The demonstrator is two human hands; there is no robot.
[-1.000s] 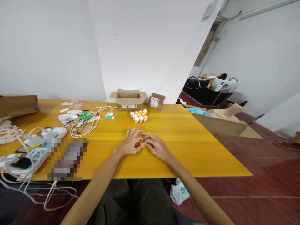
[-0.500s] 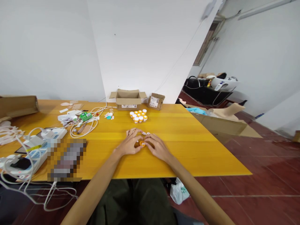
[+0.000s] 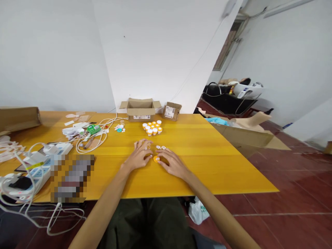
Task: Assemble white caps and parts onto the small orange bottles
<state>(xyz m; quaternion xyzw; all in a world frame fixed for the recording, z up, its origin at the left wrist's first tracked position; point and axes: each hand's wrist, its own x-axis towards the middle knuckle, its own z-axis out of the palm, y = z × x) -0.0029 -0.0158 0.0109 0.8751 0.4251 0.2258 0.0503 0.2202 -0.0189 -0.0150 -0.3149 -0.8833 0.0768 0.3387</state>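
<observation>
An orange round cap [image 3: 156, 159] with a whitish middle lies on the table in front of me. My right hand [image 3: 173, 163] has its thumb and forefinger closed on the cap's right edge. Just left of the cap is my left hand [image 3: 138, 155], its fingers curled and thumb and forefinger close together. A small pale spot shows at those fingertips, too small to name. Under its outer fingers a clear round piece [image 3: 148, 146] partly shows. Two white discs with holes [image 3: 158, 147] lie side by side beyond the cap.
Several orange jars with white lids [image 3: 153, 128] stand grouped farther back, before an open cardboard box [image 3: 140, 110] and a smaller carton [image 3: 172, 111]. At left are white cables [image 3: 89, 149], a power strip [image 3: 49, 169], a blurred dark device [image 3: 74, 176] and small white and teal parts [image 3: 119, 129].
My left hand has drawn left, away from the orange cap, and its thumb and forefinger have come closer together. My right hand stays at the cap. The white discs are now more exposed.
</observation>
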